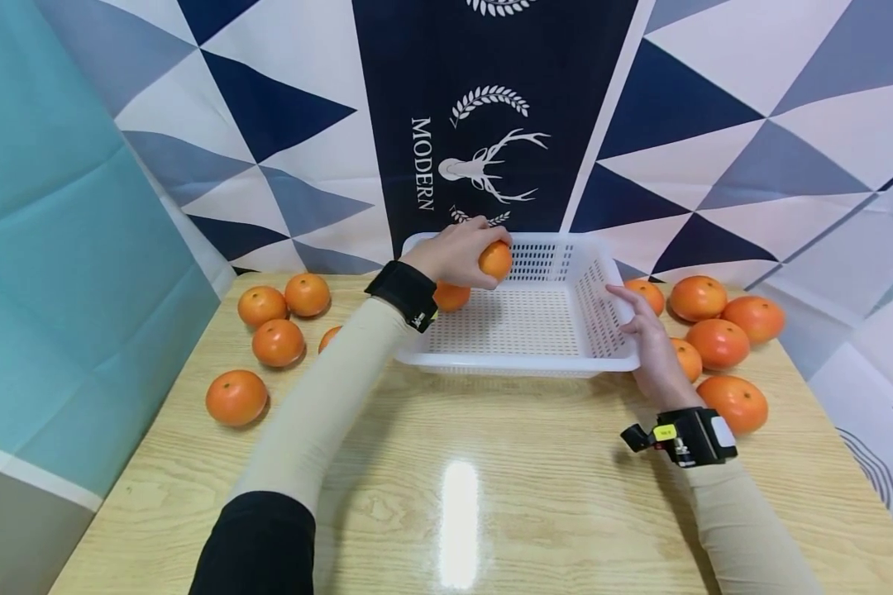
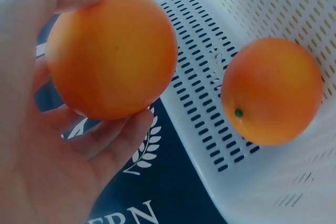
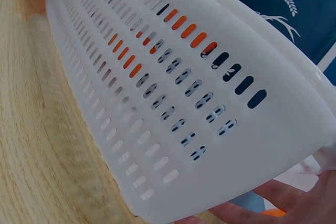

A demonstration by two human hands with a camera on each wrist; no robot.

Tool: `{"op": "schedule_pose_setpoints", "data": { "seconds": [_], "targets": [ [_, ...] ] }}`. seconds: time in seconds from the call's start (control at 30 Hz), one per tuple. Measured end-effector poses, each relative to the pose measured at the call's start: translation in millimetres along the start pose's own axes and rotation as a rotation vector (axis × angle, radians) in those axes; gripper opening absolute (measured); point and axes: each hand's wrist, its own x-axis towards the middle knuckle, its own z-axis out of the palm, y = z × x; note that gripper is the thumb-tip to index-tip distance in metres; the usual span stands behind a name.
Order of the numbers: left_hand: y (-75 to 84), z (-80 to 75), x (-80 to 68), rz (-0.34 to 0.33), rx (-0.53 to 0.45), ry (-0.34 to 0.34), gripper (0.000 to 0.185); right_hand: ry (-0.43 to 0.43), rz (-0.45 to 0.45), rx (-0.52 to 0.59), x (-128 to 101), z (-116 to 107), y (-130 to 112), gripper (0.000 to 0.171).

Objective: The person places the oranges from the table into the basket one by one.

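My left hand (image 1: 461, 252) grips an orange (image 1: 496, 261) above the left part of a white plastic basket (image 1: 517, 361). In the left wrist view the thumb lies over the top of this orange (image 2: 113, 53) and the fingers are beneath it. A second orange (image 2: 272, 92) rests inside the basket, by its slotted wall. My right hand (image 1: 651, 339) holds the basket's right rim, with fingertips over the edge. In the right wrist view, fingers (image 3: 283, 200) show under the basket's corner, and orange colour shows through the slots of the wall (image 3: 220, 171).
Several oranges (image 1: 278, 342) lie on the wooden table (image 1: 387, 496) at the left, one partly behind the left forearm. More oranges (image 1: 718, 344) are grouped at the right, close to the right hand and wrist. A patterned cloth (image 1: 290, 149) hangs right behind the basket.
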Motion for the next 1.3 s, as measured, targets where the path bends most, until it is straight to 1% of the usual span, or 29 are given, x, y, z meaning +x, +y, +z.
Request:
{"op": "schedule_pose_setpoints", "data": {
  "seconds": [0.2, 0.47, 0.6, 0.7, 0.9, 1.03, 1.23, 1.27, 1.3],
  "targets": [
    [2.1, 4.9, 6.5, -0.012, 0.0, 0.024, 0.066, 0.003, 0.006, 0.014, 1.3, 1.7, 0.7, 0.077],
    [5.5, 12.3, 15.2, 0.024, -0.02, 0.038, 0.07, -0.005, 0.02, 0.022, 2.0, 1.5, 0.1, 0.076],
    [4.9, 18.1, 19.2, 0.046, -0.039, 0.055, 0.068, -0.004, 0.025, 0.024, 1.4, 1.4, -0.7, 0.077],
    [4.7, 22.9, 20.8, 0.046, -0.04, 0.057, 0.065, -0.004, 0.025, 0.026, 1.1, 1.9, -1.2, 0.077],
    [4.3, 33.2, 23.5, -0.011, -0.045, 0.026, 0.06, -0.001, 0.026, 0.03, 0.9, 2.5, -1.4, 0.077],
    [2.3, 41.4, 24.2, -0.036, -0.051, 0.018, 0.057, -0.008, 0.021, 0.039, 0.7, 2.3, -1.3, 0.077],
    [-1.5, 51.6, 24.3, -0.059, -0.055, -0.004, 0.059, -0.003, 0.012, 0.039, 0.8, 2.4, -0.7, 0.077],
    [-2.6, 53.0, 25.1, -0.055, -0.046, -0.007, 0.059, 0.0, 0.013, 0.037, 0.7, 2.4, -0.8, 0.077],
    [-7.8, 57.6, 29.9, -0.053, -0.044, -0.006, 0.06, 0.001, 0.012, 0.035, 0.8, 2.4, -0.9, 0.077]
  ]
}}
